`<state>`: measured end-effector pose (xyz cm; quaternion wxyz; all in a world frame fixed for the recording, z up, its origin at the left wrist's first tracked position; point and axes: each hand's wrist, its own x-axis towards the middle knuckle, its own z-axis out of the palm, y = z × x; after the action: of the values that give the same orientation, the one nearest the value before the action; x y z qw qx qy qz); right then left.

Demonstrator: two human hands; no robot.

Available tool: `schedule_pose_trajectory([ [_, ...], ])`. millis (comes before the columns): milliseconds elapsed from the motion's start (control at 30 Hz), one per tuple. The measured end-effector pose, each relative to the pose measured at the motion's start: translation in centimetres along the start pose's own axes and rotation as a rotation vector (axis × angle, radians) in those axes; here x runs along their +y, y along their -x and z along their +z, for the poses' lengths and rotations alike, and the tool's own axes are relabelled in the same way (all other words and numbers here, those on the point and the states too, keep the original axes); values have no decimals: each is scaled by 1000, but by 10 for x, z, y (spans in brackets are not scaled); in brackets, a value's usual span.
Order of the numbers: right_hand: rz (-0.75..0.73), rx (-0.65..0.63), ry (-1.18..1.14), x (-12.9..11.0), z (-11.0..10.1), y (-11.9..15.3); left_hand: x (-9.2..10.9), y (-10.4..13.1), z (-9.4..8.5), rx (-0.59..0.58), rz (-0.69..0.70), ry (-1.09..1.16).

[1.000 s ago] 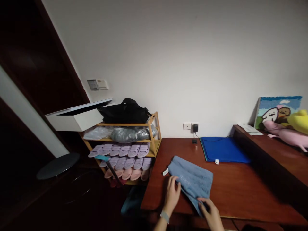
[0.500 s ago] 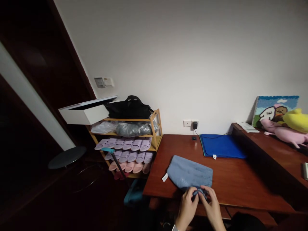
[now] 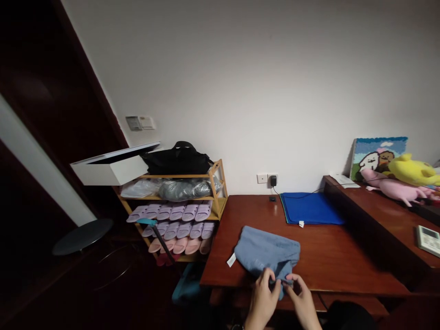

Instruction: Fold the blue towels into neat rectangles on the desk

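Note:
A grey-blue cloth [image 3: 263, 247] with a white tag at its left lies on the reddish-brown wooden desk [image 3: 330, 256], near the front edge. Its lower right corner is bunched up between my hands. My left hand [image 3: 264, 295] pinches the cloth there with thumb and fingers. Close beside it, on the right, my right hand [image 3: 301, 295] pinches the same bunched part. Farther back on the desk a folded blue cloth [image 3: 311, 208] lies flat, also with a white tag.
Left of the desk stands a wooden rack [image 3: 220, 206] with slippers, plastic-wrapped items, a black bag [image 3: 178, 159] and a white box [image 3: 110, 172]. A round stool [image 3: 82, 236] is farther left. Plush toys [image 3: 395, 185] and a remote [image 3: 429, 240] lie on the raised ledge at right.
The bunched corner of the grey-blue cloth has opened out somewhat and hangs lower between my hands. My hands still pinch it. The view has shifted slightly to the right.

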<state>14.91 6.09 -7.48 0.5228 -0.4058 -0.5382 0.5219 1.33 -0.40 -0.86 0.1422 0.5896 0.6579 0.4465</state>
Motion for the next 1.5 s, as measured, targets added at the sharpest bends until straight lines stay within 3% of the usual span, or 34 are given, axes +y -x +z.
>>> schedule_pose_trajectory([
  [100, -67, -60, 80, -26, -12, -12, 11, -17, -28, 12, 63, -45],
  [200, -139, -15, 166, -59, -40, -34, 15, -42, -70, 177, 117, -65],
  [300, -232, 45, 273, -97, -85, -65, 8, -70, -122, 454, 78, -59],
  [467, -533, 194, 573, -154, -174, -112, -13, -106, -205, 864, 52, -78],
  [567, -645, 241, 712, -180, -213, -126, -20, -112, -237, 981, 57, -106],
  [633, -664, 258, 779, -194, -231, -129, -25, -111, -249, 984, 39, -79],
  [767, -684, 285, 866, -211, -251, -125, -37, -104, -258, 912, 9, 69],
  [933, -731, 319, 905, -222, -253, -107, -47, -93, -258, 948, -6, 190],
  [1167, -757, 423, 826, -231, -253, -86, -40, -81, -262, 1037, -116, 71],
  [1267, -702, 357, 875, -217, -262, -106, -55, -93, -262, 989, -184, -82],
  [1333, -630, 282, 892, -198, -268, -132, -75, -109, -256, 862, -258, -209],
  [1500, -407, 118, 913, -129, -256, -217, -131, -162, -213, 570, -415, -414],
])
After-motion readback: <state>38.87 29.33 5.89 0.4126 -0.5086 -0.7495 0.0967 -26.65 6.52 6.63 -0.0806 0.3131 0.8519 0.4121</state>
